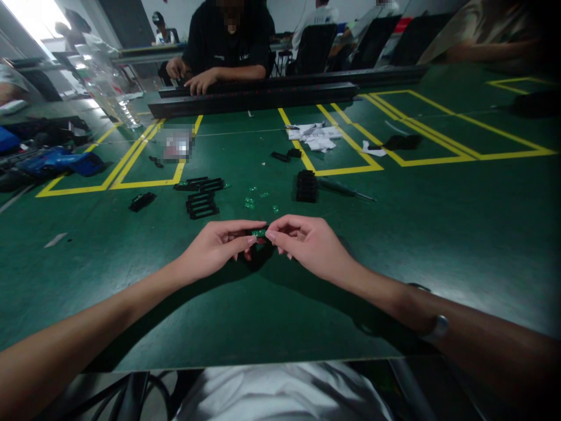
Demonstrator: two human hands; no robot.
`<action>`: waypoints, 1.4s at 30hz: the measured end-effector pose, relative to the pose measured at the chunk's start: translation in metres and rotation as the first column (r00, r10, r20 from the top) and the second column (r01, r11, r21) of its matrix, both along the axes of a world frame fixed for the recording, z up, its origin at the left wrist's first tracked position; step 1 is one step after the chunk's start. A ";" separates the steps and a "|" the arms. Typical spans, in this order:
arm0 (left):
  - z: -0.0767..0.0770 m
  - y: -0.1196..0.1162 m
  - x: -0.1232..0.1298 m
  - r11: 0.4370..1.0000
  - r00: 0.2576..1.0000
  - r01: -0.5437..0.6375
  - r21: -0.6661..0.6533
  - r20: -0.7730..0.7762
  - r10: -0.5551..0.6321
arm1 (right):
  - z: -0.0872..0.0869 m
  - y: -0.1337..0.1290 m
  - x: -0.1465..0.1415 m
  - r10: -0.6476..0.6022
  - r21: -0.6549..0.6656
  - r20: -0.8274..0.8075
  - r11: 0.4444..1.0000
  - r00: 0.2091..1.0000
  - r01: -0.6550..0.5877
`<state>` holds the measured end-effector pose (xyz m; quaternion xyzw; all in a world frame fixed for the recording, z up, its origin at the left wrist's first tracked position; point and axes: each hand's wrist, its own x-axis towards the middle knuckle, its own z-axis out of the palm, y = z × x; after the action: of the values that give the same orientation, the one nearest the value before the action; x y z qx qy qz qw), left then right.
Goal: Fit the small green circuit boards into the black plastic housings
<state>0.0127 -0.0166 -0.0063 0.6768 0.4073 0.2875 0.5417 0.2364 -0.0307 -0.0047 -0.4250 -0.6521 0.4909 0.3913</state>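
Observation:
Between the fingers of both hands is a small green circuit board (259,233), with some dark material beside it that is mostly hidden. My left hand (221,244) pinches its left side between thumb and fingers. At its right end my right hand (300,238) grips with thumb and forefinger. Several loose green circuit boards (249,203) lie on the table just beyond my hands. Black plastic frames (202,206) are grouped to the left of them. A stack of black plastic parts (306,186) stands to the right, touching or close to a screwdriver (346,188).
The green table (175,327) carries yellow tape lines. Long black bars (258,98) cross it farther back, where another person's hands (202,80) rest. Paper scraps (316,137), a clear bottle (125,108) and a blue power tool (56,165) also lie or stand around.

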 end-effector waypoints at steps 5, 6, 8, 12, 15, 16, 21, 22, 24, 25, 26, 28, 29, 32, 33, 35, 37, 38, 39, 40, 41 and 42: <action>-0.002 -0.002 0.000 1.000 0.999 -0.012 0.014 -0.044 0.012 | -0.001 0.001 -0.002 -0.020 -0.006 -0.019 1.000 1.000 0.020; -0.002 -0.003 0.000 1.000 0.998 -0.013 0.016 -0.053 0.014 | -0.001 0.001 -0.003 -0.020 -0.005 -0.022 1.000 1.000 0.020; -0.002 -0.003 0.000 1.000 0.998 -0.011 0.019 -0.065 0.013 | -0.002 0.002 -0.003 -0.017 -0.003 -0.027 1.000 1.000 0.016; -0.002 -0.002 0.000 1.000 0.998 -0.008 0.031 -0.063 0.009 | -0.002 0.002 -0.002 0.001 0.007 -0.029 1.000 1.000 0.000; -0.001 -0.002 0.000 0.999 0.998 -0.009 0.035 -0.065 0.012 | -0.004 0.001 -0.001 0.004 0.018 -0.030 1.000 1.000 -0.003; -0.001 -0.002 0.000 0.999 0.998 -0.009 0.034 -0.061 0.011 | -0.004 0.001 -0.001 0.004 0.023 -0.030 1.000 1.000 -0.003; -0.001 -0.002 0.000 1.000 0.999 -0.013 0.022 -0.037 0.014 | -0.005 0.001 -0.001 0.007 0.035 -0.029 0.999 1.000 -0.006; -0.001 -0.002 0.001 1.000 0.999 -0.015 0.020 -0.036 0.016 | -0.005 0.001 -0.001 0.006 0.035 -0.027 0.999 1.000 -0.005; -0.001 -0.002 0.001 1.000 0.999 -0.019 0.012 -0.037 0.019 | -0.005 0.001 -0.002 0.003 0.034 -0.024 0.999 1.000 -0.002; 0.000 -0.003 0.001 1.000 0.999 -0.022 0.009 -0.037 0.022 | -0.005 0.001 -0.002 0.001 0.035 -0.022 0.999 1.000 0.000; 0.000 -0.003 0.001 1.000 0.999 -0.026 0.007 -0.038 0.027 | -0.004 0.001 -0.003 -0.002 0.036 -0.022 0.999 1.000 0.003; 0.001 -0.003 0.002 0.999 0.999 -0.037 0.009 -0.039 0.037 | -0.004 0.001 -0.003 -0.010 0.040 -0.020 0.999 1.000 0.011; 0.001 -0.003 0.002 0.999 0.998 -0.041 0.011 -0.040 0.041 | -0.004 0.001 -0.004 -0.013 0.042 -0.019 0.999 1.000 0.013; 0.002 -0.003 0.003 0.998 0.998 -0.057 0.009 -0.038 0.057 | -0.005 0.001 -0.004 -0.022 0.046 -0.017 0.999 1.000 0.023; 0.002 -0.003 0.003 0.998 0.997 -0.062 0.005 -0.034 0.063 | -0.005 0.001 -0.004 -0.025 0.047 -0.017 0.999 1.000 0.026; 0.002 -0.003 0.005 0.997 0.996 -0.080 -0.001 -0.028 0.080 | -0.005 0.002 -0.003 -0.030 0.049 -0.019 0.998 0.999 0.031; 0.003 -0.004 0.006 0.995 0.995 -0.095 -0.007 -0.026 0.095 | -0.005 0.002 -0.003 -0.034 0.051 -0.017 0.998 0.999 0.035; 0.003 -0.004 0.006 0.995 0.995 -0.100 -0.010 -0.025 0.100 | -0.004 0.002 -0.003 -0.035 0.051 -0.016 0.998 0.999 0.036; 0.004 -0.005 0.007 0.994 0.994 -0.104 -0.011 -0.024 0.104 | -0.004 0.002 -0.004 -0.037 0.052 -0.015 0.998 0.999 0.038; 0.004 -0.005 0.007 0.994 0.994 -0.107 -0.012 -0.021 0.106 | -0.004 0.002 -0.004 -0.039 0.051 -0.016 0.998 0.999 0.039; 0.005 -0.005 0.008 0.994 0.994 -0.108 -0.014 -0.018 0.108 | -0.004 0.002 -0.004 -0.040 0.051 -0.017 0.998 0.999 0.041; 0.005 -0.005 0.008 0.994 0.994 -0.111 -0.015 -0.016 0.111 | -0.004 0.002 -0.004 -0.042 0.052 -0.021 0.998 0.999 0.043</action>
<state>0.0205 -0.0217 -0.0016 0.6508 0.4506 0.3088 0.5273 0.2323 -0.0291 -0.0086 -0.4235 -0.6518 0.4693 0.4190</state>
